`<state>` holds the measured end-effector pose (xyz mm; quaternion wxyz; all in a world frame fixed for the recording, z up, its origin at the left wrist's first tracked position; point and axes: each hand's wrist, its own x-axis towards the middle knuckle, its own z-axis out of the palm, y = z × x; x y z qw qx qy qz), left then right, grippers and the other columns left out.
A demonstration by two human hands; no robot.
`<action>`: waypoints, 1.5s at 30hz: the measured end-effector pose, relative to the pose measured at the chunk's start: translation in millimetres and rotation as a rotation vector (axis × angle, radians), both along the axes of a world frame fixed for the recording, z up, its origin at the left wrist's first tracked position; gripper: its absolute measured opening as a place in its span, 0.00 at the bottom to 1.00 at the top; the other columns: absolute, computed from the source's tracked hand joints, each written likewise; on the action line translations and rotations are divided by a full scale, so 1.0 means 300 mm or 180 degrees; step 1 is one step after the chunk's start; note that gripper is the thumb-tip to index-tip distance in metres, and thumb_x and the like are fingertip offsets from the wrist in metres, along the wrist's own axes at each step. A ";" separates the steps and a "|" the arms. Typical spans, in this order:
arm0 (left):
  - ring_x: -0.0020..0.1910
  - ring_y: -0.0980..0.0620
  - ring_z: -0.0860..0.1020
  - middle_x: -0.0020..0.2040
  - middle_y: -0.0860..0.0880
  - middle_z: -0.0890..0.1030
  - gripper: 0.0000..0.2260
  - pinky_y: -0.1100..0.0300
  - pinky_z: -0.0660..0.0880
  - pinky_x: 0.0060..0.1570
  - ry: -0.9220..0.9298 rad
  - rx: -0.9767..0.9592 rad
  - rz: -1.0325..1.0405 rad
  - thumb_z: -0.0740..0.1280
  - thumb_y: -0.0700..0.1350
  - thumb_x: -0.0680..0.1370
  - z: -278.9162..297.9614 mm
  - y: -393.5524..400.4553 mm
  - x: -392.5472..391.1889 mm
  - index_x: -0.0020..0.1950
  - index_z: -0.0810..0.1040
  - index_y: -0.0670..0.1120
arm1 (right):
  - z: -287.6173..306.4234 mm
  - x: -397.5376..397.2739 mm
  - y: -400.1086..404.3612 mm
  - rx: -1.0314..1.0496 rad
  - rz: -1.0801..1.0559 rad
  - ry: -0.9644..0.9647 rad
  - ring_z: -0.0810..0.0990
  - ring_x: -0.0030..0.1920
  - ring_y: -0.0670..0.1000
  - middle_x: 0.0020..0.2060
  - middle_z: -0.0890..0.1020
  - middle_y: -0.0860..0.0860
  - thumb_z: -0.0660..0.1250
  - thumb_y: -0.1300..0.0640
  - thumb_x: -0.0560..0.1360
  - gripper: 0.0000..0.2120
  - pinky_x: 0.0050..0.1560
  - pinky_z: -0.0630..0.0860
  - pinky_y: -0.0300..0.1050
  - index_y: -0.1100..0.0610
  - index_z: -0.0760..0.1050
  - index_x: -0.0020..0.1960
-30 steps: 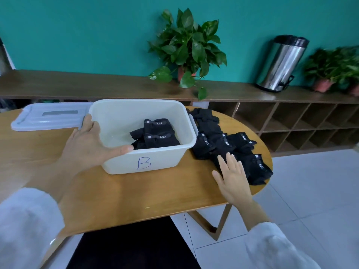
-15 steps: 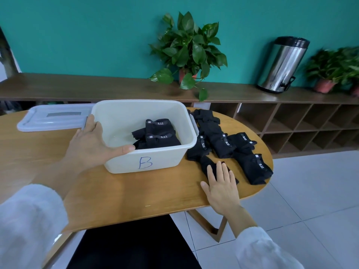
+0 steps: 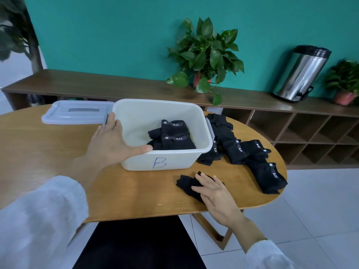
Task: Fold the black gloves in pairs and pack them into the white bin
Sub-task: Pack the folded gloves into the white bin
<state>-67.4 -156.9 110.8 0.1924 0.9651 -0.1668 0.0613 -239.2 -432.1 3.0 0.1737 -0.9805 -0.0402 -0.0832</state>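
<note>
A white bin (image 3: 196, 115) marked "B" stands on the wooden table (image 3: 58, 152) with folded black gloves (image 3: 172, 136) inside. My left hand (image 3: 114, 140) rests on the bin's near left corner, thumb along the front rim. Right of the bin lies a heap of loose black gloves (image 3: 239, 150). One black glove (image 3: 188, 186) lies apart near the table's front edge, and my right hand (image 3: 215, 195) lies flat on it with straight fingers, covering its right part.
The bin's clear lid (image 3: 77, 112) lies behind my left hand. A long low shelf (image 3: 136, 90) runs along the teal wall with a potted plant (image 3: 206, 55) and a steel bin (image 3: 303, 72). The table's rounded right edge drops to a tiled floor (image 3: 320, 220).
My right hand has drawn one black glove out of the heap, leftward and toward the table's front edge. My left hand has stayed on the bin.
</note>
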 end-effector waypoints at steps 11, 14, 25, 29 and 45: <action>0.74 0.43 0.60 0.79 0.51 0.50 0.63 0.48 0.59 0.72 0.0109 0.0045 0.0038 0.52 0.84 0.48 0.006 -0.003 -0.005 0.70 0.65 0.40 | 0.106 0.093 0.101 -0.0200 -0.1014 0.0941 0.51 0.76 0.54 0.76 0.57 0.49 0.63 0.49 0.79 0.31 0.76 0.40 0.60 0.43 0.54 0.78; 0.76 0.46 0.58 0.80 0.51 0.48 0.63 0.49 0.53 0.75 0.0101 0.0005 0.0016 0.53 0.84 0.49 -0.002 -0.003 0.006 0.71 0.63 0.41 | 0.116 0.139 0.096 -0.0208 -0.0948 0.1461 0.57 0.72 0.56 0.72 0.61 0.51 0.65 0.49 0.77 0.32 0.75 0.47 0.62 0.42 0.55 0.77; 0.74 0.48 0.61 0.78 0.53 0.51 0.56 0.50 0.51 0.75 0.0040 -0.0040 -0.0078 0.54 0.83 0.51 -0.014 -0.001 0.014 0.63 0.66 0.42 | 0.162 0.185 0.098 -0.0269 -0.0480 0.1635 0.68 0.58 0.52 0.59 0.66 0.50 0.67 0.56 0.77 0.18 0.56 0.70 0.46 0.46 0.70 0.65; 0.76 0.48 0.58 0.79 0.53 0.49 0.60 0.49 0.51 0.76 0.0082 -0.0018 -0.0044 0.54 0.83 0.52 -0.017 0.000 0.019 0.69 0.64 0.40 | 0.159 0.179 0.094 -0.0156 -0.0445 0.1629 0.70 0.54 0.52 0.56 0.67 0.49 0.67 0.57 0.77 0.15 0.51 0.72 0.46 0.47 0.71 0.63; 0.78 0.48 0.52 0.80 0.54 0.42 0.61 0.51 0.53 0.75 0.0218 -0.0172 0.0020 0.54 0.83 0.53 0.030 -0.006 -0.022 0.74 0.59 0.43 | 0.656 0.138 -0.178 0.0563 -0.0740 0.0616 0.78 0.50 0.47 0.50 0.78 0.46 0.73 0.60 0.73 0.11 0.55 0.75 0.51 0.44 0.78 0.46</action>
